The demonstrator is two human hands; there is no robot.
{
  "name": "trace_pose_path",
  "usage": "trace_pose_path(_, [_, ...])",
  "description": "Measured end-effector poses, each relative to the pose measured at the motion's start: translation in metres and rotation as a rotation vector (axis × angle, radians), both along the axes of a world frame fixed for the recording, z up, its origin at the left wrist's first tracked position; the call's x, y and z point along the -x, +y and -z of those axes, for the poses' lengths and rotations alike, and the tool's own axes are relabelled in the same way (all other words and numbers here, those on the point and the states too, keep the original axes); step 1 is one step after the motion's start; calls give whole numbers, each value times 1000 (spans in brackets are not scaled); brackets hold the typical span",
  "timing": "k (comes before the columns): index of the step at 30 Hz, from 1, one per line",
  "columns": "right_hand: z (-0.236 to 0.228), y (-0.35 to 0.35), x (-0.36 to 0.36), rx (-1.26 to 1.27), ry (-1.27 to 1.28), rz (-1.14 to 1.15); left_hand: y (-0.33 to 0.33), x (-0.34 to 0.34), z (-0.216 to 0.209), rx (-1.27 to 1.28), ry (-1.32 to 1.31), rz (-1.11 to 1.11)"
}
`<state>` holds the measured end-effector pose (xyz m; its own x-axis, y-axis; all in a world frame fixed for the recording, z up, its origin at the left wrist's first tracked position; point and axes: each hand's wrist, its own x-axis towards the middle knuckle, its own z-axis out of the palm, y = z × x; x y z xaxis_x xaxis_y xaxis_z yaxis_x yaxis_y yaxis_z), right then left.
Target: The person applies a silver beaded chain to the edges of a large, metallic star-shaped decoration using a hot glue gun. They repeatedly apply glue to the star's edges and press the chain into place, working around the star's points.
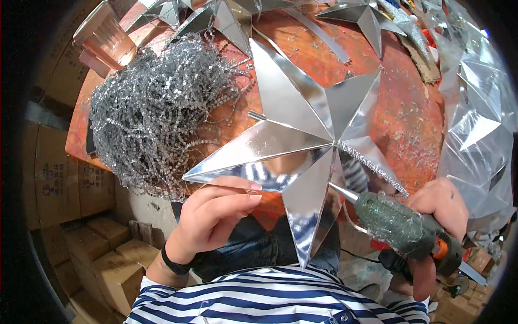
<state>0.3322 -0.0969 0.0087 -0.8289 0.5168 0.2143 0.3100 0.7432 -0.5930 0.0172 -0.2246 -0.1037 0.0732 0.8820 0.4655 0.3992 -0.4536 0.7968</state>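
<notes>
Your mirror-silver five-pointed star (318, 129) sits over the near edge of the red counter (413, 129), its raised hub toward you, its points at about one, four, half past six, half past eight and eleven o'clock. A glittery silver trim strip (375, 167) lies along the four o'clock ridge.

Your right hand (440, 210) is wrapped around the dark green hot-glue gun (396, 224), its fingers closed on the handle. The gun's long axis runs from four o'clock at the back to ten o'clock at the nozzle (343, 191). The nozzle tip lies at about six o'clock from the hub, just beside the lowest point's ridge; you can't tell here whether it touches. Of your hands, the right has the tool nearest that ridge.

Your left hand (208, 216) is at eight o'clock from the hub, its fingers curled close together at the lower edge of the leftmost point; whether they pinch it can't be told. At ten o'clock lies a tangled heap of silver sequin garland (156, 102).
</notes>
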Motion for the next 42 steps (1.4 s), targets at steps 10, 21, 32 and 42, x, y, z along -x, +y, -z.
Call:
trace_pose_path(10, [5, 9, -22, 24, -276, -363, -1, -1, 8, -67, -150, 58])
trace_pose_path(21, [11, -32, -10, -131, -32, -66, 6, 3, 14, -150, -149, 80])
trace_pose_path(32, [12, -33, -8, -151, -68, -193, 1, -2, 13, -35, -292, 49])
trace_pose_path(42, [21, -69, 3, -177, -133, 66, -5, 1, 2, 30, 70, -42])
